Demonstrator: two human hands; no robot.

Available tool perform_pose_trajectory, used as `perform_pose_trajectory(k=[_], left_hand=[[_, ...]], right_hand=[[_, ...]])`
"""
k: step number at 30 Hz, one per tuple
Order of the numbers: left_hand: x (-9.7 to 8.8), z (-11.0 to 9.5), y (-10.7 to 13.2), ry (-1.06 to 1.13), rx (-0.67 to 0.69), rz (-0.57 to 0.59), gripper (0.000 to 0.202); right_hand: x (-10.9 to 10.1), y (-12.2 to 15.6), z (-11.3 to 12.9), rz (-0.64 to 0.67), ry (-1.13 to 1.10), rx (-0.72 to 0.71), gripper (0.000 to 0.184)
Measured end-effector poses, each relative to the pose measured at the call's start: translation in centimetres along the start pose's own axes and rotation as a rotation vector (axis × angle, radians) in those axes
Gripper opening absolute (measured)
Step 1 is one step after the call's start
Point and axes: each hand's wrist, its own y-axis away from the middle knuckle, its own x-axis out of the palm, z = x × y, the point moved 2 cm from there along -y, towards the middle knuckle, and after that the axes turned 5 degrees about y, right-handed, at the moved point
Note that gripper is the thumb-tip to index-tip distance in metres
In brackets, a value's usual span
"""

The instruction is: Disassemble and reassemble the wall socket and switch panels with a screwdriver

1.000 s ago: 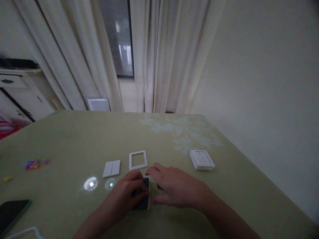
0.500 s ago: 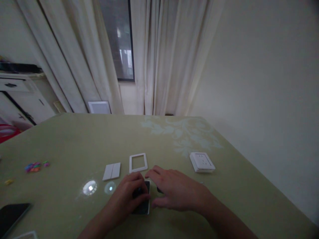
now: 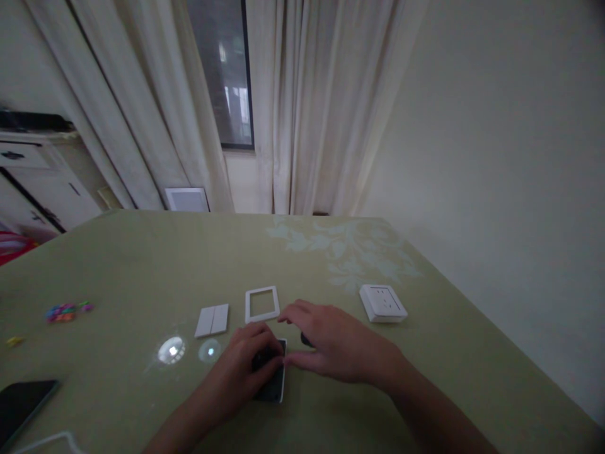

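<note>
A dark square switch base with a white rim lies on the green tablecloth near the front edge. My left hand rests on it with fingers curled and pressing its top. My right hand lies just to its right, fingers bent, thumb at the base's upper right corner. A small dark object shows under the right hand's fingers. Beyond the hands lie a white square frame and a pair of white rocker plates.
A white wall socket sits to the right. Two bright light spots lie left of the hands. Colourful small bits and a dark phone are at the far left. Curtains and a window stand behind the table.
My right hand has lifted slightly and shifted toward the far side, so the small dark object shows more. The left hand stays on the dark switch base.
</note>
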Motion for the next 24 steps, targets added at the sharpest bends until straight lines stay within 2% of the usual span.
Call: perform_pose_trajectory(k=[3, 4, 7, 9, 11, 13, 19, 24], left_hand=[[-0.5, 0.3, -0.1, -0.015, 0.009, -0.098, 0.015], [-0.7, 0.5, -0.2, -0.026, 0.006, -0.127, 0.016], [-1.0, 1.1, -0.3, -0.064, -0.027, -0.121, 0.017], [-0.8, 1.2, -0.3, -0.060, -0.048, -0.063, 0.020], [-0.5, 1.0, -0.4, -0.037, -0.064, -0.019, 0.021], [-0.2, 0.8, -0.4, -0.007, -0.076, -0.003, 0.021], [0.7, 0.4, -0.4, 0.051, -0.091, 0.081, 0.025], [0.9, 0.3, -0.4, 0.048, -0.099, 0.096, 0.029]], right_hand=[[-1.4, 0.4, -0.2, -0.334, -0.193, -0.003, 0.016], [-1.9, 0.7, -0.2, -0.479, -0.310, -0.018, 0.015], [-2.5, 1.6, -0.2, -0.853, -0.822, -0.162, 0.041], [-2.3, 1.7, 0.1, -0.963, -1.141, -0.275, 0.048], [-1.8, 1.3, 0.5, -0.960, -1.316, -0.316, 0.051], [-1.1, 0.8, 0.9, -0.912, -1.383, -0.288, 0.052], [1.5, -0.2, 1.3, -0.735, -1.380, -0.205, 0.056], [2.1, -0.2, 0.8, -0.675, -1.364, -0.186, 0.055]])
